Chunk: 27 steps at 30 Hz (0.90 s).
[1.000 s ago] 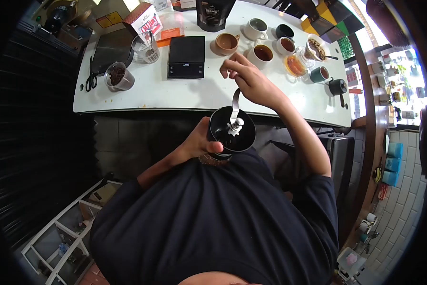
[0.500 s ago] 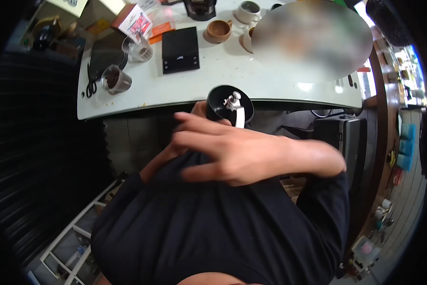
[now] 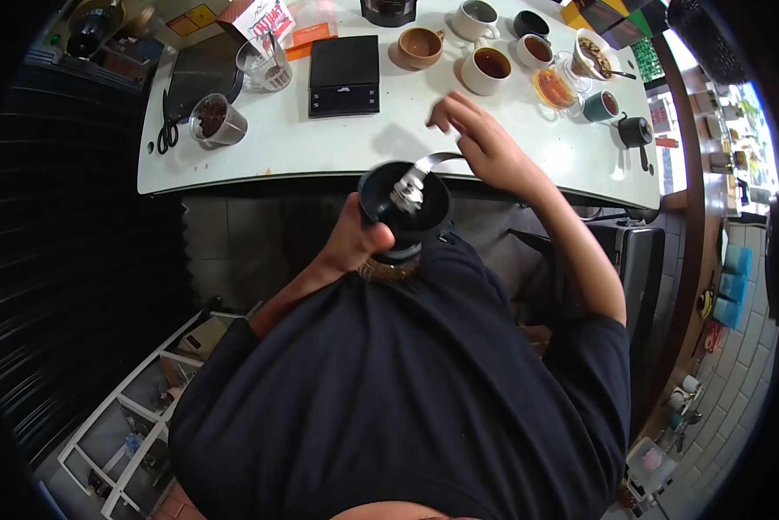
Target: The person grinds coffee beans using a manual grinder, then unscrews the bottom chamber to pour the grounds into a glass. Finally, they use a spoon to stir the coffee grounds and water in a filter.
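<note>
A hand coffee grinder [image 3: 398, 251] with a black open top and a clear lower part showing brown contents is held against the front of my dark shirt. My left hand [image 3: 348, 241] wraps round its body, thumb on the near side below the rim. From the hopper's middle a silver crank [image 3: 437, 159] bends up and out to the right. Over its outer end lies my right hand [image 3: 486, 143], fingers curled and slightly blurred; the crank's knob is hidden under it.
On the white table [image 3: 277, 160] stand a black scale [image 3: 344, 74], a plastic cup with dark grounds [image 3: 218, 121], a brown cup [image 3: 420, 48], a white cup of dark liquid [image 3: 486, 71], a glass server [image 3: 556, 87] and a dripper [image 3: 594, 56]. Scissors [image 3: 167, 134] lie at left.
My right hand has swung from near my chest out over the table edge, its spread fingers now curled. The crank has turned from pointing toward me to pointing right. The grinder stays in my left hand.
</note>
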Tool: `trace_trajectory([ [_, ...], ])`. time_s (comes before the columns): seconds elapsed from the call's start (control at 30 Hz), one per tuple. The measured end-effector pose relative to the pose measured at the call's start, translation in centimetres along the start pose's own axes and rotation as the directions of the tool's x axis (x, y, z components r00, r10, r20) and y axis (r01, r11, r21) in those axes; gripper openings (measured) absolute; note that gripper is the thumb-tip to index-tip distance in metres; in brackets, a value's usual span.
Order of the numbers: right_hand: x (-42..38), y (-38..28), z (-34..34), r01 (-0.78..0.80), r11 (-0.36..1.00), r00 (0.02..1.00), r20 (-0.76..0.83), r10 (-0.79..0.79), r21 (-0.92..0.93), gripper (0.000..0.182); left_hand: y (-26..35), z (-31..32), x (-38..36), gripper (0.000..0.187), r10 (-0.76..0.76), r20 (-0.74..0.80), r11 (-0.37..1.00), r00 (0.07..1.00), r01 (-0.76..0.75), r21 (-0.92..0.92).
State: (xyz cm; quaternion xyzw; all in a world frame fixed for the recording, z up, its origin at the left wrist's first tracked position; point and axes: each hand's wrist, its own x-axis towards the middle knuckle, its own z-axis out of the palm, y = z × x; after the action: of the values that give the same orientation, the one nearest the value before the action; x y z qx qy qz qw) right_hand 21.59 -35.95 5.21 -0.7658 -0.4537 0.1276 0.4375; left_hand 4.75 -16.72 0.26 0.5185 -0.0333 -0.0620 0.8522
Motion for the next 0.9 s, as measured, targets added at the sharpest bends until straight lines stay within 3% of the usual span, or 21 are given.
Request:
trace_trajectory([
  [0.1, -3.4, -3.0, 0.5, -0.015, 0.998, 0.996, -0.089, 0.021, 0.065, 0.028, -0.5, -1.3, 0.0, 0.082, -0.015, -0.068, 0.999, 0.998, 0.018, 0.040],
  [0.17, -5.9, -6.3, 0.4, -0.016, 0.993, 0.998, -0.061, 0.023, 0.119, 0.030, 0.0, -1.2, 0.2, 0.077, 0.002, -0.038, 0.991, 0.999, 0.003, 0.133],
  [0.23, -6.6, -10.7, 1.5, 0.290, 0.947, 0.952, 0.063, -0.300, 0.136, 0.031, -0.6, -1.3, 0.6, 0.069, -0.034, -0.042, 0.991, 0.999, 0.039, 0.125],
  [0.3, -4.9, -13.4, 1.3, 0.448, 0.889, 0.876, 0.153, -0.457, 0.091, 0.035, 1.7, -0.2, 1.4, 0.067, -0.028, 0.058, 0.958, 0.998, 0.011, 0.288],
  [0.37, -2.4, -13.4, 0.3, 0.442, 0.897, 0.882, 0.176, -0.437, 0.007, 0.041, -0.1, -2.3, 1.1, 0.064, -0.298, 0.022, 0.921, 0.954, 0.282, 0.268],
  [0.4, -0.9, -13.1, 1.0, 0.426, 0.895, 0.883, 0.156, -0.443, 0.134, 0.048, -0.5, -2.7, 1.2, 0.064, -0.304, 0.044, 0.917, 0.952, 0.280, 0.285],
  [0.43, 0.0, -13.3, 1.9, 0.488, 0.848, 0.831, 0.187, -0.523, 0.206, 0.041, -0.8, -3.0, 1.3, 0.063, -0.305, 0.070, 0.901, 0.950, 0.264, 0.344],
  [0.5, 1.9, -14.3, 5.3, 0.719, 0.682, 0.670, 0.129, -0.731, 0.132, 0.033, -1.6, -3.3, 0.7, 0.061, -0.308, 0.104, 0.865, 0.946, 0.233, 0.445],
  [0.57, 4.1, -14.8, 4.7, 0.702, 0.703, 0.672, 0.225, -0.706, 0.110, 0.031, -2.2, -3.5, -0.2, 0.060, -0.307, 0.129, 0.823, 0.943, 0.195, 0.534],
  [0.6, 5.0, -14.5, 4.9, 0.717, 0.693, 0.672, 0.189, -0.716, 0.078, 0.028, -2.5, -3.6, -0.7, 0.059, -0.308, 0.139, 0.799, 0.941, 0.177, 0.574],
  [0.63, 5.5, -14.4, 4.8, 0.646, 0.746, 0.698, 0.271, -0.663, 0.164, 0.025, -2.6, -3.7, -1.0, 0.059, -0.309, 0.150, 0.772, 0.939, 0.156, 0.616],
  [0.7, 7.9, -14.0, 6.2, 0.775, 0.631, 0.594, 0.386, -0.706, -0.037, 0.027, -2.9, -3.9, -1.8, 0.059, -0.313, 0.161, 0.717, 0.936, 0.122, 0.686],
  [0.73, 8.7, -13.5, 6.6, 0.705, 0.709, 0.664, 0.317, -0.678, 0.039, 0.028, -2.9, -3.9, -2.3, 0.058, -0.316, 0.158, 0.688, 0.936, 0.111, 0.717],
  [0.77, 9.5, -12.7, 6.5, 0.628, 0.769, 0.728, 0.257, -0.635, 0.120, 0.029, 1.2, 0.7, -0.3, 0.072, -0.254, 0.178, 0.962, 0.951, 0.229, 0.149],
  [0.8, 10.1, -11.4, 6.5, 0.602, 0.791, 0.765, 0.207, -0.610, 0.106, 0.025, 0.1, -0.1, -0.5, 0.075, -0.252, 0.186, 0.960, 0.950, 0.220, 0.172],
  [0.83, 10.7, -10.1, 5.8, 0.546, 0.835, 0.794, 0.278, -0.541, 0.065, 0.019, 0.1, -0.2, -0.2, 0.079, -0.248, 0.205, 0.957, 0.947, 0.208, 0.201],
  [0.87, 10.6, -9.0, 5.1, 0.496, 0.867, 0.828, 0.272, -0.490, 0.051, 0.015, 0.3, 0.2, -0.2, 0.078, -0.154, 0.241, 0.980, 0.958, 0.117, 0.159],
  [0.9, 10.7, -7.5, 5.5, 0.417, 0.908, 0.888, 0.194, -0.417, 0.046, 0.010, 0.7, 0.1, -0.2, 0.078, -0.148, 0.238, 0.981, 0.960, 0.113, 0.155],
])
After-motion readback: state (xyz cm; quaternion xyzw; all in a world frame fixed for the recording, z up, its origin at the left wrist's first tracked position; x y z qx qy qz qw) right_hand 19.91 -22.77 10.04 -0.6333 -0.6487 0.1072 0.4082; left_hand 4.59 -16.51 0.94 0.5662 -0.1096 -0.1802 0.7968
